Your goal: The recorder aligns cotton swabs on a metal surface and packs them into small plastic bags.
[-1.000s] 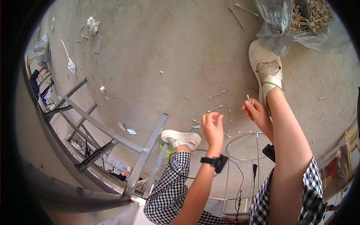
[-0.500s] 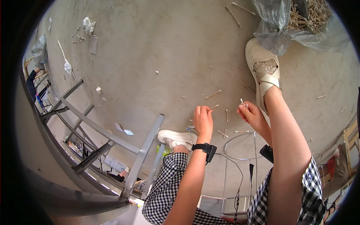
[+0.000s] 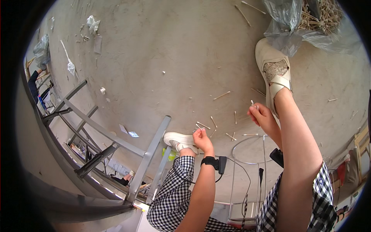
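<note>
My left hand point(image 3: 203, 140) is low over the floor beside my left shoe point(image 3: 177, 138). Its fingertips are pinched on a thin cotton swab point(image 3: 198, 126), partly hidden by the fingers. Other swabs lie just beyond it, among them one white-tipped swab point(image 3: 214, 122). In front of my right shin, my right hand point(image 3: 261, 116) is closed on cotton swabs point(image 3: 252, 102); a couple of white tips poke out above the fingers, and how many it holds is hidden. More loose swabs, such as a slanting one point(image 3: 222, 95), lie between and beyond the hands.
A clear plastic bag point(image 3: 284, 19) full of swabs lies past my right shoe point(image 3: 270, 62). A grey metal frame point(image 3: 148, 154) stands at left. Beneath my right hand is a wire stand point(image 3: 234, 149). Crumpled white scraps point(image 3: 92, 24) litter the far-left floor point(image 3: 162, 46).
My left hand has drawn back toward my left shoe, uncovering swabs on the floor where it was. My right hand has stayed nearly in place, still closed on swabs.
</note>
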`<action>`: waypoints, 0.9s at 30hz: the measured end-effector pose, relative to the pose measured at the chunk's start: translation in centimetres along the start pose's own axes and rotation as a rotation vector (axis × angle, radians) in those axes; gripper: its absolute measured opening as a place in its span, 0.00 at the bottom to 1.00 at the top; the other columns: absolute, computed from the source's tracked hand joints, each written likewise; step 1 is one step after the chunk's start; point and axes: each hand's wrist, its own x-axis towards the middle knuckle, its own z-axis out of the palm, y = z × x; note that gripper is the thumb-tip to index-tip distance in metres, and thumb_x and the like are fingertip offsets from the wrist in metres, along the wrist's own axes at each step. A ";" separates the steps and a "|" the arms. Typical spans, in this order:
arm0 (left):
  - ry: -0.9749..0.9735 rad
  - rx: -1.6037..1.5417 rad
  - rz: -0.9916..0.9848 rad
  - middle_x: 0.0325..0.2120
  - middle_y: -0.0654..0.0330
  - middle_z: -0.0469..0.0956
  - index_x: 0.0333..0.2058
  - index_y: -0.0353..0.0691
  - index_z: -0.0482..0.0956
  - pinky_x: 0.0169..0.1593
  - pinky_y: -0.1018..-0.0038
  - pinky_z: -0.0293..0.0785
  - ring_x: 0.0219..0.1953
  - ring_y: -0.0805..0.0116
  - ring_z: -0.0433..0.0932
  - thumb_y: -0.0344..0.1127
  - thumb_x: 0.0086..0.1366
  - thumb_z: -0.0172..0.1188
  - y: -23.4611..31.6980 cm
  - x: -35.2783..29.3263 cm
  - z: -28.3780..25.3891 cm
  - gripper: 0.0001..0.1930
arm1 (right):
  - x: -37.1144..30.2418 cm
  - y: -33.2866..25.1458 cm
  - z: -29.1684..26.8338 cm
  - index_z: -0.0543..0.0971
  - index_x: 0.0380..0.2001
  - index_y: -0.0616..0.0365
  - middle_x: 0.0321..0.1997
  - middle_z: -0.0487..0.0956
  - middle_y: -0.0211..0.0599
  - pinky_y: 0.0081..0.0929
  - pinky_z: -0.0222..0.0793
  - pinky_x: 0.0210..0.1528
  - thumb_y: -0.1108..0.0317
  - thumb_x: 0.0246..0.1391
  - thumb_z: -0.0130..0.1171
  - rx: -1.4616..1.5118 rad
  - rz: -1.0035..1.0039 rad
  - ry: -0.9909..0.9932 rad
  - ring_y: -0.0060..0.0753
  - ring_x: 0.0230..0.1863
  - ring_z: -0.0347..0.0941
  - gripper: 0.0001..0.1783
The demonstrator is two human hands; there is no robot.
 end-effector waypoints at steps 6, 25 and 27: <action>-0.137 -0.123 -0.236 0.27 0.62 0.77 0.35 0.35 0.73 0.30 0.81 0.70 0.27 0.75 0.76 0.29 0.61 0.64 0.5 1.0 1.5 0.09 | -0.4 0.1 -0.2 0.75 0.28 0.57 0.21 0.68 0.23 0.17 0.59 0.25 0.60 0.65 0.50 -0.081 0.042 0.008 0.15 0.24 0.62 0.14; -0.201 0.007 0.151 0.22 0.65 0.78 0.30 0.36 0.76 0.27 0.79 0.70 0.24 0.77 0.74 0.30 0.62 0.63 0.0 1.1 1.1 0.06 | -0.3 -0.1 0.3 0.75 0.27 0.57 0.19 0.68 0.24 0.19 0.58 0.25 0.61 0.65 0.50 -0.085 0.021 0.004 0.15 0.23 0.61 0.14; -0.279 0.078 0.126 0.22 0.64 0.78 0.30 0.34 0.75 0.29 0.79 0.72 0.24 0.77 0.75 0.29 0.62 0.63 1.8 -1.0 2.1 0.06 | -0.4 0.3 -0.6 0.75 0.27 0.57 0.19 0.68 0.24 0.19 0.59 0.26 0.61 0.65 0.50 -0.097 0.041 0.040 0.16 0.23 0.62 0.14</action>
